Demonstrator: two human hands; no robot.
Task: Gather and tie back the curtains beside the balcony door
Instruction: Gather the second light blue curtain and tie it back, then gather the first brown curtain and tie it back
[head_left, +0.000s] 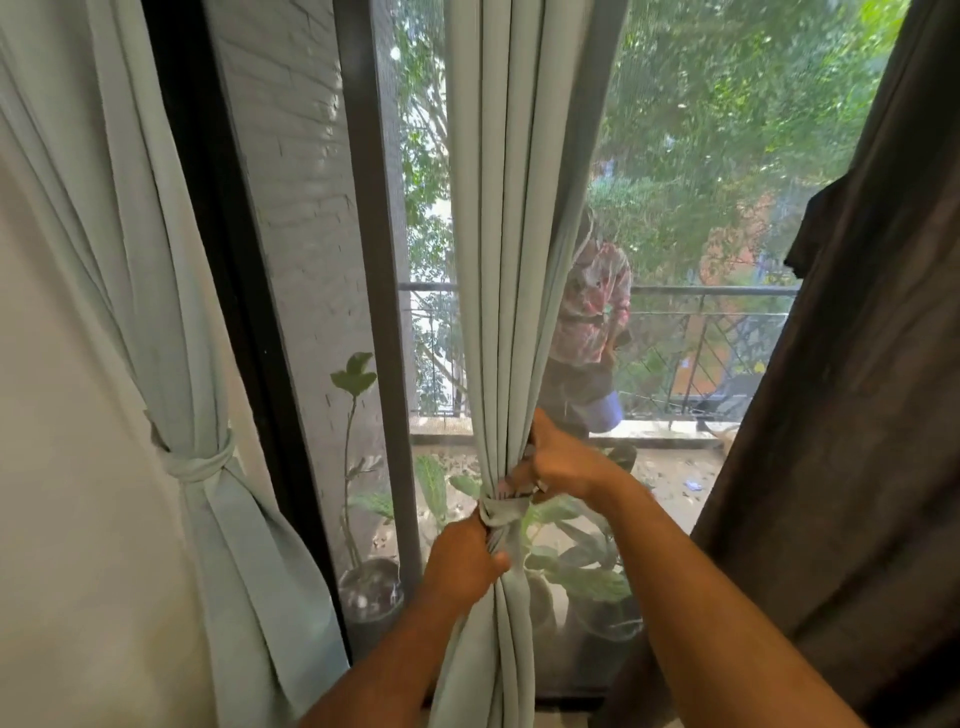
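A pale green curtain (511, 249) hangs bunched in the middle of the glass balcony door. A band of the same cloth (503, 508) is wrapped tight around it at waist height. My left hand (462, 561) grips the gathered folds just below the band. My right hand (558, 462) presses on the curtain just above the band, fingers pinching the cloth there. A second pale green curtain (156, 270) at the left is gathered by its own knotted tie (200, 462).
A dark brown curtain (857, 389) hangs at the right. Behind the glass are potted plants (371, 587), a metal railing (717, 312) and a person in a patterned shirt (592, 312). The dark door frame (382, 260) runs left of the middle curtain.
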